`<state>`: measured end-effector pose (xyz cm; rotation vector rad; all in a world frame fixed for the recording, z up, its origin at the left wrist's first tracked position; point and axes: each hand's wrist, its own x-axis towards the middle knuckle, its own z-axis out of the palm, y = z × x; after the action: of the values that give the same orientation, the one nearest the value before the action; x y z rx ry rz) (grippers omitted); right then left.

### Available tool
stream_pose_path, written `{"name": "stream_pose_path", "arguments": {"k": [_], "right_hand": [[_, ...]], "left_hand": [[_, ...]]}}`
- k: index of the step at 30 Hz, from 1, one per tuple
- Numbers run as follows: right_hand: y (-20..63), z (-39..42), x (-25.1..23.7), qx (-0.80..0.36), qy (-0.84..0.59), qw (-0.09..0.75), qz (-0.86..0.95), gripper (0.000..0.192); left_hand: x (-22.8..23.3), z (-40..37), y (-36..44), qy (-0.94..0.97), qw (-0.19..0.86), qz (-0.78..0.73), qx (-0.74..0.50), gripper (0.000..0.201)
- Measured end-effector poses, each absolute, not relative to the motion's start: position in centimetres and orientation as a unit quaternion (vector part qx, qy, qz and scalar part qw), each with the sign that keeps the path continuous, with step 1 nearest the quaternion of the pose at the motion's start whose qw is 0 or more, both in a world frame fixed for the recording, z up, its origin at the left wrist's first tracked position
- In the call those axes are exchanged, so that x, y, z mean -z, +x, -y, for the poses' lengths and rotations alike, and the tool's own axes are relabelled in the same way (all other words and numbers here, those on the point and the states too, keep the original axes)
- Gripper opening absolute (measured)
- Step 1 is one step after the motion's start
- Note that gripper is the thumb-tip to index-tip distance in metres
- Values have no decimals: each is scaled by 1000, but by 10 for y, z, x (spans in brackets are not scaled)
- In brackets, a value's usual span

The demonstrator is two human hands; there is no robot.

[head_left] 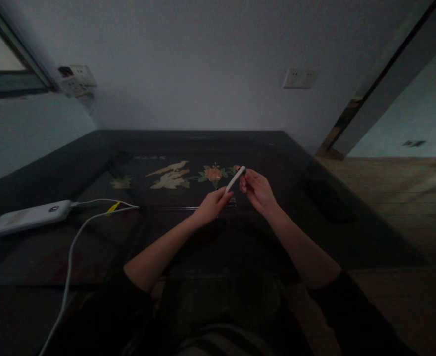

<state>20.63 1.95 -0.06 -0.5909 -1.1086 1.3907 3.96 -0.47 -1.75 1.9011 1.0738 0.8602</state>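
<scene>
A slim white pen-like stick (234,181) slants up and to the right above the dark table, with a dark spot at its upper end. My left hand (214,203) is closed round its lower part, thumb along the side. At the upper end, the curled fingers of my right hand (258,190) press close together and appear to pinch the dark tip. Dim light and the fingers hide the exact grip there. Beneath both hands lies the dark glossy tabletop (203,237), with a printed flower (213,173) and a pale bird picture (171,176) just beyond them.
A white power bank (28,218) lies at the left, its white cable (70,257) running down toward me with a yellow tag (113,207) near it. A dark flat object (329,200) rests at the right. Wall sockets (299,78) sit behind the table.
</scene>
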Motion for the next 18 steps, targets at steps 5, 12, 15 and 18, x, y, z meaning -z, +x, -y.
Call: {"name": "stream_pose_path", "arguments": {"k": [5, 12, 15, 18], "right_hand": [[206, -21, 1, -601, -249, 595, 472, 42], [204, -20, 1, -609, -247, 599, 456, 44], [204, -21, 1, -608, -245, 601, 458, 43], [205, -21, 2, -599, -245, 599, 471, 41]], "left_hand": [[19, 0, 38, 739, 368, -438, -355, 29], [18, -2, 36, 737, 352, -448, -363, 27], [18, 0, 38, 730, 358, -456, -363, 28], [18, 3, 40, 730, 364, -452, -362, 29]]}}
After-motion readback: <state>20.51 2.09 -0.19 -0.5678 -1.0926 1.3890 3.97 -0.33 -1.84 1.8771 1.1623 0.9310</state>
